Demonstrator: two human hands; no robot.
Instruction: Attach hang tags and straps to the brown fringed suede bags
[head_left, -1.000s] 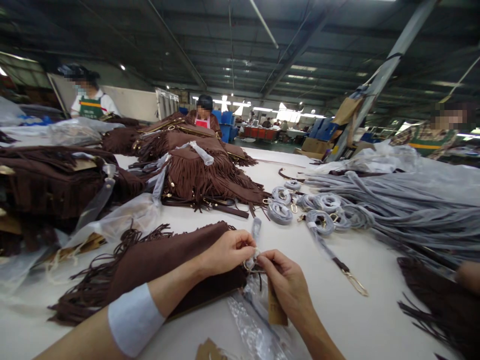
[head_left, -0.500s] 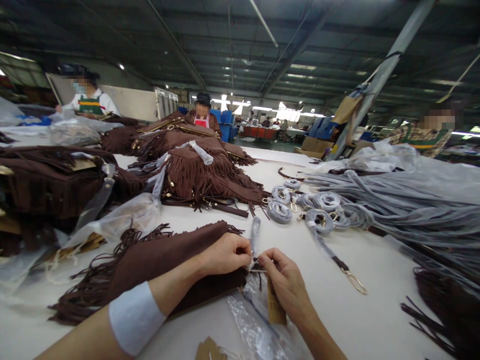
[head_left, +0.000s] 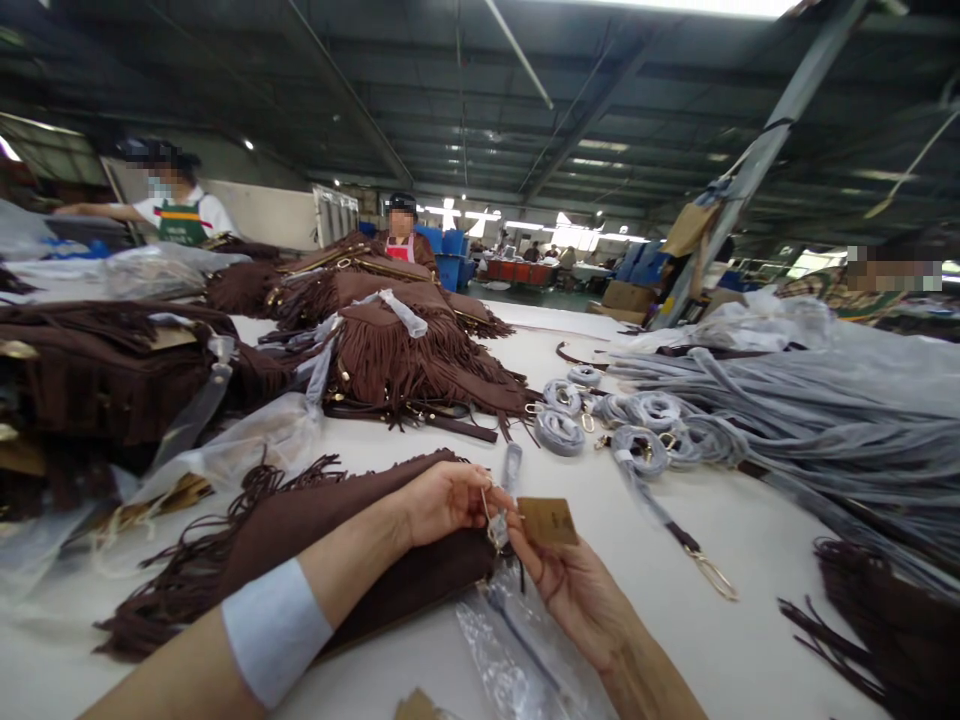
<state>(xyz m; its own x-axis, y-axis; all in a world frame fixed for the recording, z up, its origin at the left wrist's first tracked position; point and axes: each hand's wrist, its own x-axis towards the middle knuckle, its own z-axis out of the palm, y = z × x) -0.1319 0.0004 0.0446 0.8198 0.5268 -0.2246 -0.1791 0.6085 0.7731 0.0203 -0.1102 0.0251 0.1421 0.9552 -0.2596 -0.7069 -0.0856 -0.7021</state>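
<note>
A dark brown fringed bag (head_left: 322, 550) lies on the white table, its fringe towards the left. My left hand (head_left: 450, 500) rests over its right end, fingers pinched on a thin white string (head_left: 486, 500). Just right of it, my right hand (head_left: 570, 600) has its fingertips together on the string's other part, by the bag's metal hardware (head_left: 495, 530). A brown paper hang tag (head_left: 551, 521) lies across the right fingers. Behind the hands a grey-wrapped strap end (head_left: 511, 465) sticks up. Clear plastic (head_left: 510, 650) lies below them.
Piled fringed bags (head_left: 420, 340) stand behind, with more bags (head_left: 112, 370) at left. Coiled wrapped straps (head_left: 637, 448) and a heap of long grey-wrapped straps (head_left: 810, 420) lie right. Brown fringe (head_left: 885, 620) is at lower right, loose tags (head_left: 420, 705) at the front edge. Co-workers (head_left: 184, 215) stand beyond.
The hang tag has swung up from hanging below my right hand to lying over its fingers. My right hand has turned palm up, and my left fingers now draw up the string.
</note>
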